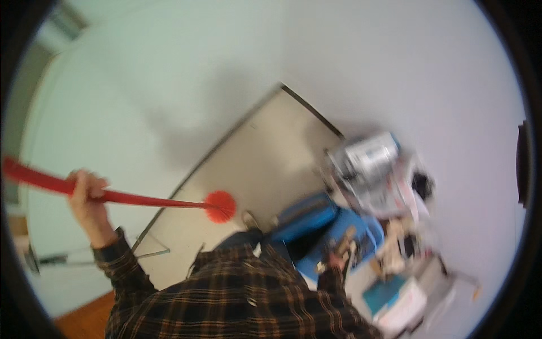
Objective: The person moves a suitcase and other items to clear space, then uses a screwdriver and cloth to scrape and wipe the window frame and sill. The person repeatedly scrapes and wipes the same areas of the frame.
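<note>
My left hand (87, 197) is wrapped around the red handle (144, 198) of a long round-headed brush. The handle runs past the hand to the left edge of view. At its other end a ball of red bristles (219, 207) hangs over the pale floor, just left of a shoe tip (250, 220). My right hand (337, 260) is low on the right, at a blue container (334, 237). Blur and the tan and dark items around the hand hide its fingers, so I cannot tell whether it grips anything.
Two white walls meet at a corner, with dark baseboard (211, 150) along the floor (258, 131). A clear plastic bag of items (381, 182) leans by the right wall. Nearer stand a teal box (383, 292) and a white package (404, 307). A thin metal leg (154, 253) juts in at left.
</note>
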A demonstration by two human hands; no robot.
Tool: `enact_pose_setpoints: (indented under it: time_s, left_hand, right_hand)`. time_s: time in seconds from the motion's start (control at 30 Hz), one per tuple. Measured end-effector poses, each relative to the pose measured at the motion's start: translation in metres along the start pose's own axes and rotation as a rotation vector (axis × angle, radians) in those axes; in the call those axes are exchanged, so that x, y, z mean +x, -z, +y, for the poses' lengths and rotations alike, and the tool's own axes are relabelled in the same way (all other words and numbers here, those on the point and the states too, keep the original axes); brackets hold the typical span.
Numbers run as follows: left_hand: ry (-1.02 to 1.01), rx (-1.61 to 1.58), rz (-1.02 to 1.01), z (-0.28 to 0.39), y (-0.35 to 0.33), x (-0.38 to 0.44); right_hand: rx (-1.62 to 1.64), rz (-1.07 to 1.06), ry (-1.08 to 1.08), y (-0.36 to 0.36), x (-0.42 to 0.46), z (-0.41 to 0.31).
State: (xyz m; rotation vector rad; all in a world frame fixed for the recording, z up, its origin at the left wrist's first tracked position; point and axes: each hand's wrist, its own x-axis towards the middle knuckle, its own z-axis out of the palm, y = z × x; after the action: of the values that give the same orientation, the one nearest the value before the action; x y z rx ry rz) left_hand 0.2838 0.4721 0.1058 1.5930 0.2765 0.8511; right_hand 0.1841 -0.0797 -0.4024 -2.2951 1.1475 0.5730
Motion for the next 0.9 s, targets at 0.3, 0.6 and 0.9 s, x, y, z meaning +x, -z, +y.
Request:
enact_pose_setpoints:
  time_s: [0.3, 0.6, 0.9]
  left_hand:
    - [0.078, 0.003, -0.084, -0.019, -0.056, -0.037]
    - [0.123, 0.108, 0.015, -0.064, -0.066, 0.014]
    - [0.194, 0.257, -0.181, -0.119, -0.061, -0.038]
  right_hand:
    - [-0.098, 0.073, 0.348, 0.044, 0.039, -0.120]
    - [-0.048, -0.002, 0.394, 0.056, 0.028, -0.146]
    - [0.517, -0.583, 1.081, 0.033, -0.197, -0.311]
